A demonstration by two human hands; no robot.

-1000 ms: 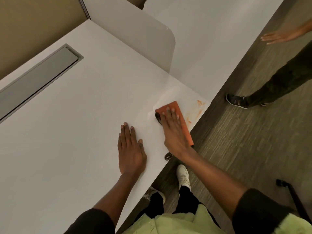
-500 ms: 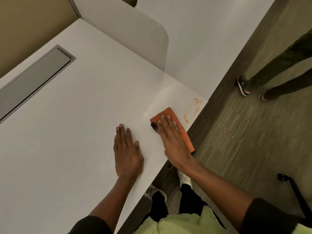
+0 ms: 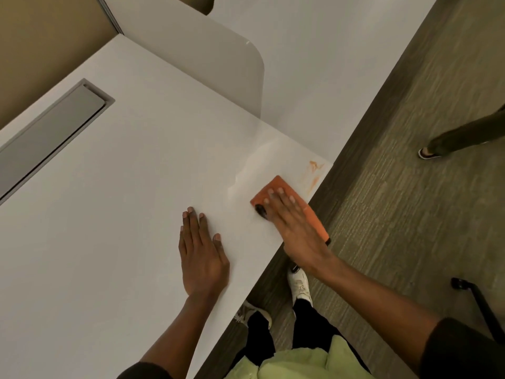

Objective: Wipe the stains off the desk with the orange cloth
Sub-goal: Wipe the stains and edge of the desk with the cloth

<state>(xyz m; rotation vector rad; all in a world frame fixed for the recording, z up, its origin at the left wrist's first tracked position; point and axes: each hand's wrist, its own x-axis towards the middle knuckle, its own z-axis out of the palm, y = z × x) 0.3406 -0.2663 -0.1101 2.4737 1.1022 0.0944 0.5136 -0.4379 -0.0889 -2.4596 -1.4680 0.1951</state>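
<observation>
My right hand [image 3: 293,222] presses flat on the orange cloth [image 3: 278,187] at the desk [image 3: 109,214] edge, the stains [image 3: 313,176] just beyond toward one o'clock, while my left hand [image 3: 200,255] rests spread and empty.

Count, head view: 2 hands on the counter [image 3: 95,228], namely left hand [image 3: 200,258] and right hand [image 3: 296,228]. 1 orange cloth [image 3: 276,187]. 1 patch of orange stains [image 3: 313,176], right of centre. 1 grey cable flap [image 3: 52,132], upper left. 1 divider panel [image 3: 196,58].
</observation>
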